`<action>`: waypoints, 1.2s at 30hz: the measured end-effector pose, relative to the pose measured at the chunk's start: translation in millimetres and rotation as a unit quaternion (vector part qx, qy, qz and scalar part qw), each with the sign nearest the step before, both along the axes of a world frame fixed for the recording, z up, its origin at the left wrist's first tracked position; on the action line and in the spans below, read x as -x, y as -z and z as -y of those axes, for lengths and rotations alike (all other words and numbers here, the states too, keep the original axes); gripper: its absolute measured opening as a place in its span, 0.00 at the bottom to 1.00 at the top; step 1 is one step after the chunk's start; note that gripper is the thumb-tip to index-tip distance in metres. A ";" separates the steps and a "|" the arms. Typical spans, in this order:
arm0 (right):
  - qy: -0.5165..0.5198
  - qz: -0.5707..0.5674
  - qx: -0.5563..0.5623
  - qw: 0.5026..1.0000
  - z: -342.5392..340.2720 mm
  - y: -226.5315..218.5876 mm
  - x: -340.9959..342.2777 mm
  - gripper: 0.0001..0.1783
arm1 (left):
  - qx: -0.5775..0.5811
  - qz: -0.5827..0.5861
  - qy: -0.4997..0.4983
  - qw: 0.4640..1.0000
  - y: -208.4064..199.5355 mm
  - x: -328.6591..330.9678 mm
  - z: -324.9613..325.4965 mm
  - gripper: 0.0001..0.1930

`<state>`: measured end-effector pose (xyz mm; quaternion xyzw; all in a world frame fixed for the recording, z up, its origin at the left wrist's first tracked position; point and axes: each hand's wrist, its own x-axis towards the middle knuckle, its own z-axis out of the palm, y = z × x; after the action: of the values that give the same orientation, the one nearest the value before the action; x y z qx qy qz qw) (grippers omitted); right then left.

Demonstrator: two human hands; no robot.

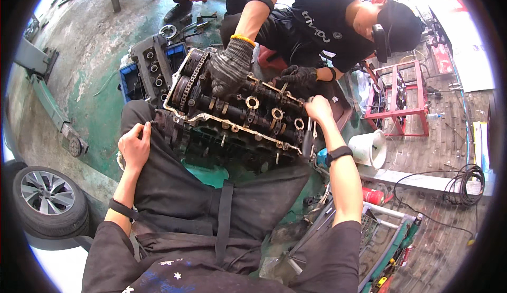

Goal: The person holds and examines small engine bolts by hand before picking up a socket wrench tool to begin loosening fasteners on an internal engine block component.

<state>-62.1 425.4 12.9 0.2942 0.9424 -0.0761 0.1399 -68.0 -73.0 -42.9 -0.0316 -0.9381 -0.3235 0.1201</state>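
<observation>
One engine point(244, 114) at 12 o'clock; left hand point(135, 146) curled near its 8 o'clock, right hand point(319, 109) curled at its 3, grips unclear. Judged best: brace evenly, clear of co-worker's glove point(232, 65)

Grimy engine point(238, 126), open-topped and aslant, camshafts point(237, 113) bare, black-handled tool point(307, 143) at its right end
</observation>
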 end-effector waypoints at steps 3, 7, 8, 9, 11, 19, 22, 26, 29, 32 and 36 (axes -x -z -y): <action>0.115 0.012 0.082 0.990 -0.8 -2.9 6.6 0.18 | -0.010 0.001 0.003 1.000 -1.9 -0.3 -1.5 0.17; 0.140 -0.050 0.119 0.982 15.2 -12.2 0.9 0.15 | -0.019 -0.002 -0.007 1.000 -0.3 -1.6 3.4 0.17; 0.139 -0.041 0.107 0.984 10.6 -13.6 -0.8 0.15 | -0.019 -0.001 -0.011 1.000 -1.3 -1.7 3.0 0.17; 0.139 -0.032 0.096 0.985 4.5 -15.5 -1.0 0.15 | -0.016 0.003 -0.011 1.000 -3.2 -1.0 1.7 0.17; 0.107 -0.010 0.026 0.994 -9.8 -22.5 -3.5 0.18 | -0.017 0.012 -0.008 1.000 -2.9 -0.2 1.0 0.17; -0.110 -0.101 0.128 0.980 -9.2 -28.3 -10.7 0.25 | -0.012 0.009 -0.011 1.000 -2.4 3.0 -0.4 0.17; -0.248 -0.089 0.071 0.962 1.5 -22.1 1.3 0.25 | -0.011 0.004 -0.010 1.000 -2.2 3.3 -0.9 0.17; -0.286 -0.102 0.075 0.950 3.5 -8.5 20.1 0.24 | -0.014 0.011 -0.017 1.000 -0.1 2.4 -0.1 0.17; -0.286 -0.060 0.068 0.954 9.1 -6.4 29.9 0.24 | -0.011 0.011 -0.023 1.000 -0.3 1.9 1.5 0.17; -0.281 -0.057 0.091 0.954 3.7 -9.0 33.2 0.26 | -0.011 0.008 -0.021 1.000 -1.1 2.3 1.5 0.17; -0.307 -0.051 0.092 0.946 1.9 -10.2 33.3 0.27 | 0.003 0.005 -0.017 1.000 -2.6 3.9 0.4 0.17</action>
<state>-95.4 423.6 23.1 -0.0283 0.9818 -0.1308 0.1346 -72.0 -73.3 -40.3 -0.0145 -0.9402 -0.3183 0.1207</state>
